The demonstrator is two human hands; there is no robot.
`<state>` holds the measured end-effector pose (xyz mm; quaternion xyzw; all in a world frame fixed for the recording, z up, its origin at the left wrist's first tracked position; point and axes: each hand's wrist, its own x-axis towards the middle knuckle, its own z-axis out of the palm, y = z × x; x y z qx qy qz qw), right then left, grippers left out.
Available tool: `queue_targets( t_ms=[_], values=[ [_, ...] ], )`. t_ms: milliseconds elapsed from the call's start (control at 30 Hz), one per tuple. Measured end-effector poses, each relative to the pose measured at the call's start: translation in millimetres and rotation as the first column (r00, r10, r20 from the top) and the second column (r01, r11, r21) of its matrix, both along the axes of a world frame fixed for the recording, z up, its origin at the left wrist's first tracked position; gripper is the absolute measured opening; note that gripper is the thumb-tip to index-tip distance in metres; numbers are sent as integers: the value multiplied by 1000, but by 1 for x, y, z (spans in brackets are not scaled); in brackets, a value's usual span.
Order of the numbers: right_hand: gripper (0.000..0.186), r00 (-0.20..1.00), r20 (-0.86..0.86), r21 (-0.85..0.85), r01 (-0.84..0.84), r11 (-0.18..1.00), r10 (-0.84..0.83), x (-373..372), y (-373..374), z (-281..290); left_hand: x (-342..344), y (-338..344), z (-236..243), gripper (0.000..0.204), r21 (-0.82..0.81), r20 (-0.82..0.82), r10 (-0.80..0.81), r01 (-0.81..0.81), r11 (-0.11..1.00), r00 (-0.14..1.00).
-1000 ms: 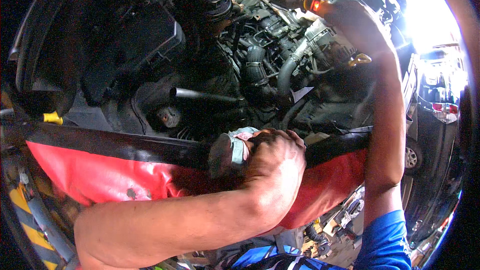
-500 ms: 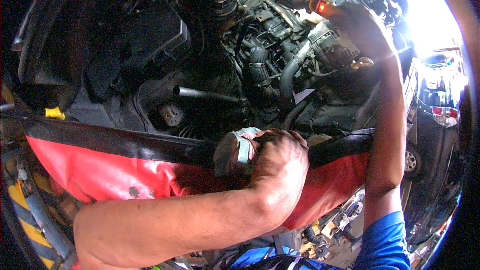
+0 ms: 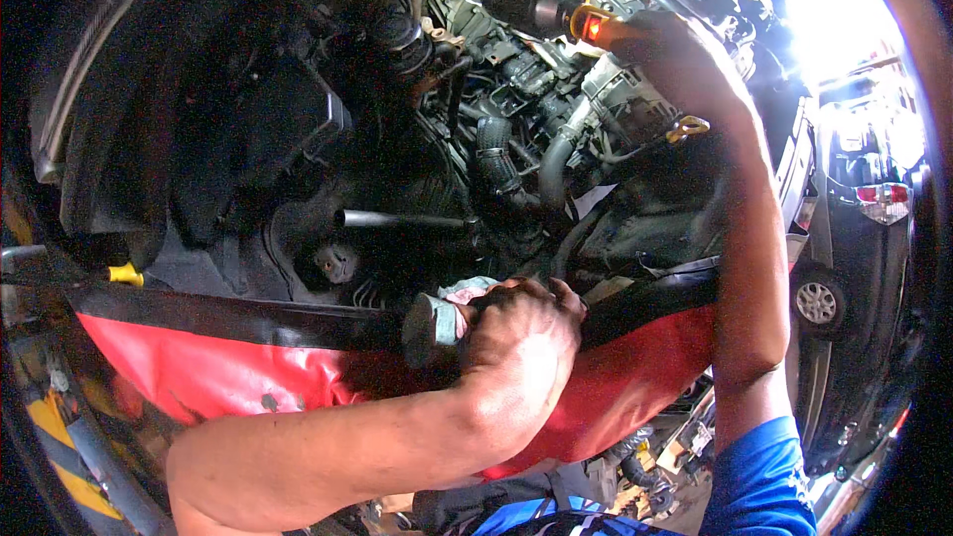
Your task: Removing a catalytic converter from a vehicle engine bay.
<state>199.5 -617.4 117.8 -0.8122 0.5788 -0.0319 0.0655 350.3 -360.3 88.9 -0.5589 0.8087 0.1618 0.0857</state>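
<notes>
My left hand (image 3: 521, 333) rests at the black upper border of a red fender cover (image 3: 228, 367). Its fingers are curled around a pale green and pink crumpled rag (image 3: 452, 316). A dark, rounded thing (image 3: 422, 334) sticks out beside the rag; its kind is unclear. Farther up, over the engine (image 3: 531, 89), my right hand (image 3: 675, 55) is closed around a black, thick-barrelled tool (image 3: 521, 2). Near the fingers it has a yellow collar with a glowing orange spot. The grip end is hidden in my hand. Below that hand shows a yellow loop handle (image 3: 688, 128).
Black hoses (image 3: 496, 154) and a dark pipe (image 3: 397, 220) run through the engine bay. A yellow piece (image 3: 126, 275) sits at its left edge. At right stands a dark car (image 3: 859, 278); yellow-and-black stripes (image 3: 65, 457) mark something lower left. Loose parts (image 3: 650, 471) lie below the cover.
The whole view has shifted, so the engine bay appears lower and farther left. Both hands keep their grips and hold nearly the same places against the engine and cover.
</notes>
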Motion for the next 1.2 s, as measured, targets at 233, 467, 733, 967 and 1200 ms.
queue_targets(
  t_ms=[233, 467, 733, 967, 1200],
  values=[
    [31, 998, -61, -90, -37, 995, 31, -20, -9, -7, 5, 7, -9, 33, -73, -74, -86, 81, 994, 994],
    [30, 998, -28, -15, -63, 998, 62, -22, -16, -7, 2, 6, -10, 38, -3, -60, -91, 91, 996, 994],
    [23, 972, 53, 1, -230, 973, 229, -31, -29, -19, 6, 2, 6, 38, -38, 19, -126, 127, 991, 992],
    [28, 803, -186, -104, -589, 802, 566, -40, -36, -29, 2, 4, 5, 40, -4, 17, -102, 102, 995, 995],
    [45, 933, 127, 11, -342, 940, 338, -42, -37, -37, -2, -2, 3, 39, 55, 64, -73, 69, 996, 995]
  ],
)
